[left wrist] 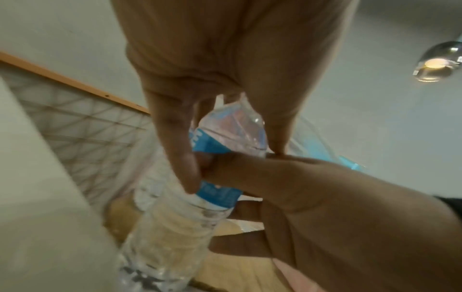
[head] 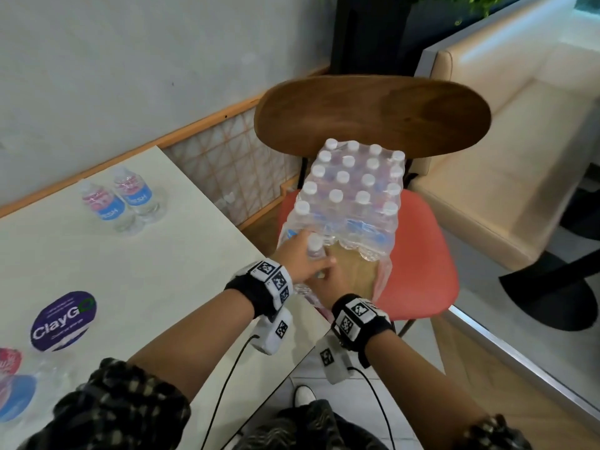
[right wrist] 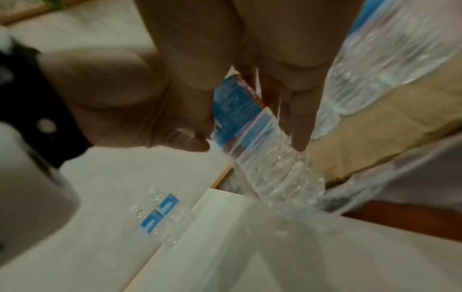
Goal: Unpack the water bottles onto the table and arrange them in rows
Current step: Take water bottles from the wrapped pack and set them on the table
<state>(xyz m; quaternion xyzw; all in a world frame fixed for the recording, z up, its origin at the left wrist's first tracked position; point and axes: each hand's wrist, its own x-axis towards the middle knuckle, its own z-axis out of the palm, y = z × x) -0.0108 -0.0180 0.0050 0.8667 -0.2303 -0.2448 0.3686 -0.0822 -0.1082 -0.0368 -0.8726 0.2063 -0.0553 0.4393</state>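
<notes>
A shrink-wrapped pack of water bottles (head: pixel 352 186) with white caps stands on a red chair seat (head: pixel 422 254), its near end torn open over a cardboard base (head: pixel 355 274). Both hands grip one water bottle (head: pixel 314 250) at that open end. My left hand (head: pixel 303 253) holds its upper part; my right hand (head: pixel 326 274) curls round it lower down. In the left wrist view my left hand (left wrist: pixel 232 150) clasps the blue-labelled bottle (left wrist: pixel 180 227). The right wrist view shows my right hand (right wrist: pixel 250 136) round the same bottle (right wrist: pixel 270 166). Two bottles (head: pixel 125 199) stand on the white table (head: pixel 146 280).
The table's corner lies just left of the chair. A wooden chair back (head: pixel 373 112) rises behind the pack. A purple round sticker (head: pixel 63 319) is on the table, and another bottle (head: pixel 13 388) lies at its near left. A beige bench (head: pixel 506 164) stands to the right.
</notes>
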